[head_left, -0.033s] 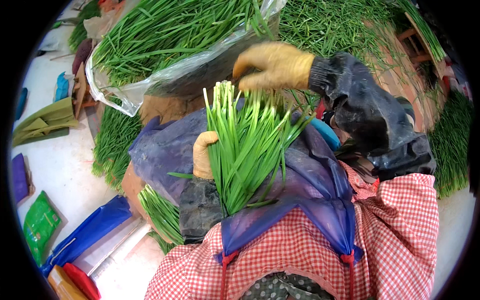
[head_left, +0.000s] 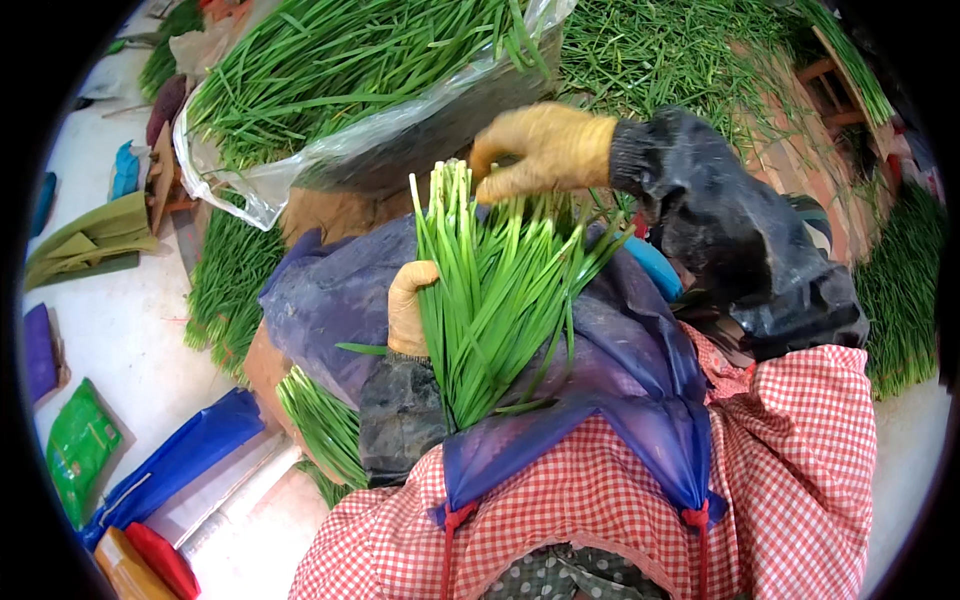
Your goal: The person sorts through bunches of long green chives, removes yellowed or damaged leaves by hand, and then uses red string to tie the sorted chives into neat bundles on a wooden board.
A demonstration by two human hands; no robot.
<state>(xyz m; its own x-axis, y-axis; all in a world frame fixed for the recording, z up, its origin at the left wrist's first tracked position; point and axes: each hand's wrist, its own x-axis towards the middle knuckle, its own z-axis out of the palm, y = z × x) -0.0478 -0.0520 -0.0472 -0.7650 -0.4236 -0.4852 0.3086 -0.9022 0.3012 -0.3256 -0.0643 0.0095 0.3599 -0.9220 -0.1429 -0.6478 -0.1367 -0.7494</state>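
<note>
A bunch of garlic chives (head_left: 500, 310) stands upright over my lap, pale cut stem ends uppermost. My left hand (head_left: 408, 305), in a tan glove, is closed around it from the left; the thumb shows while the leaves cover the other fingers. Across the top reaches my right hand (head_left: 545, 150), in a yellowish glove. Its fingers and thumb curl together in a pinch at the stem ends, slightly blurred, with a gap behind the fingertips. A sheer purple-blue apron (head_left: 330, 290) lies beneath the bunch.
Ahead is a heap of chives (head_left: 350, 70) in a clear plastic sheet (head_left: 390, 140). Loose chives (head_left: 660, 60) cover the far right. More bundles lie at left (head_left: 235, 280) and right (head_left: 900, 290). A blue bag (head_left: 180, 460) and a green packet (head_left: 82, 440) lie on the floor.
My right hand has shifted slightly left and down over the stem ends. The left hand and the bunch have hardly moved.
</note>
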